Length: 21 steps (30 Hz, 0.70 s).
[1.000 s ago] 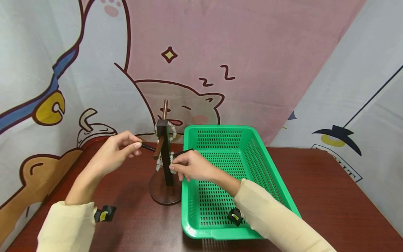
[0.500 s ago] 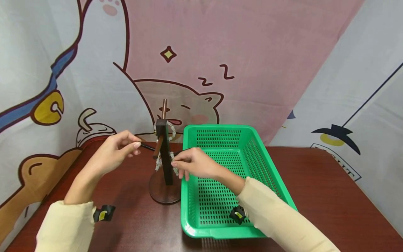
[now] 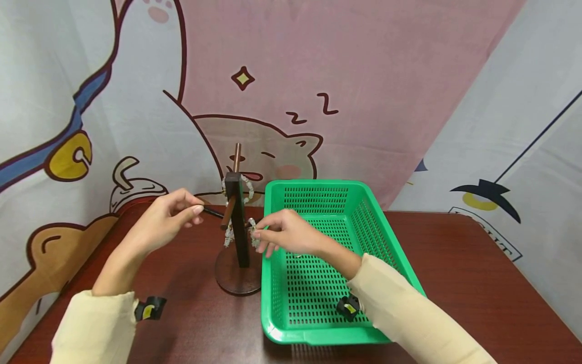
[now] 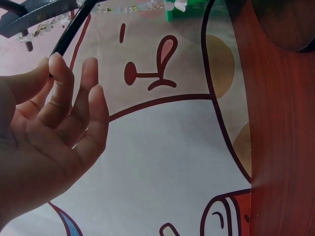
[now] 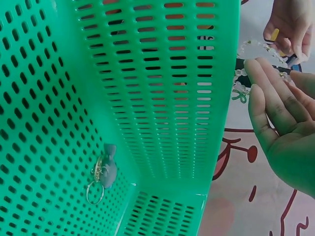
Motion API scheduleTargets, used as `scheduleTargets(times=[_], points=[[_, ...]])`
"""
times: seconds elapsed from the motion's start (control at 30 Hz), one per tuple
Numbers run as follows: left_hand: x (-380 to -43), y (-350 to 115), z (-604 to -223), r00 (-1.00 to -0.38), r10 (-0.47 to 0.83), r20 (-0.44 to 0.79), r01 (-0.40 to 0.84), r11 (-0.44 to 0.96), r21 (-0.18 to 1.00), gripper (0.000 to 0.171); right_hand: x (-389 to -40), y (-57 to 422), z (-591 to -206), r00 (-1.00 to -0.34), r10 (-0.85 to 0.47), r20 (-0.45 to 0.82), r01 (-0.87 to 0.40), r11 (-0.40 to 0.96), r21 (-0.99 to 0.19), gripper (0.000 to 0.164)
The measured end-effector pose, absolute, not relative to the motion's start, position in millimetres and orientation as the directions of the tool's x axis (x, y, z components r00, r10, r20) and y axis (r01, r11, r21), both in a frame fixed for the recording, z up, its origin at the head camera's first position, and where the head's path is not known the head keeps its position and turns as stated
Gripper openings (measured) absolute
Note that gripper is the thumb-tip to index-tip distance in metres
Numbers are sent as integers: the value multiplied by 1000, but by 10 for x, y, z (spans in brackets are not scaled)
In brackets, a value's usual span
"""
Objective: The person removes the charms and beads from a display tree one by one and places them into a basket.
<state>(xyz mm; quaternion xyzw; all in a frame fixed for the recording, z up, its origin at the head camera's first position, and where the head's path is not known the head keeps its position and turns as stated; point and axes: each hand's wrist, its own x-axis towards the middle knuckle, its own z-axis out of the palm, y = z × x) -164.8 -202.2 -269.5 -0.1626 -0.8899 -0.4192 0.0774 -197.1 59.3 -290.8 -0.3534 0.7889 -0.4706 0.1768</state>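
"Where's the beaded bracelet (image 3: 252,225)?"
"Just right of the stand (image 3: 239,232), pinched by the right hand (image 3: 290,232); whether it's free of it, I can't tell."
"The left hand (image 3: 170,216)?"
"Pinching the black peg (image 3: 212,212), on the stand's left."
"How should the bracelet handle?"
"Light, floppy and slippery, probably; best gripped across several beads (image 3: 255,242)."

1. Stand (image 3: 242,242): upright on table (image 3: 191,313); cloth (image 3: 373,76) behind it.
2. Left of stand: left hand (image 3: 170,217), at outer end of the stand's left rod (image 3: 213,212).
3. Right of stand: right hand (image 3: 291,235); held strand (image 3: 255,238) between that hand and the post.
4. Upper strand (image 3: 250,188): near stand's top, beyond the post; lower strand (image 3: 229,236): just left of the post, lower down.
5. Basket (image 3: 327,336): just right of stand, near edge before stand's base; small pieces (image 5: 108,172) on basket floor.
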Motion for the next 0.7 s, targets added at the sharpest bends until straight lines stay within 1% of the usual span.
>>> scheduleTargets(times=[0.27,0.47,0.7], points=[[-1653,-2017,-2693,-936,223,272,351,596,722,13,-1979,681,-2818,-678,-731,79,-399,276,-875,19],[-1651,-2012,-2688,-938,221,269,348,598,722,13,-1982,760,-2748,-685,-724,78,-394,279,-876,21],[-1658,-2008,-2696,-939,221,264,344,606,717,12,-2011,864,-2692,-675,-727,125,-423,242,-873,22]])
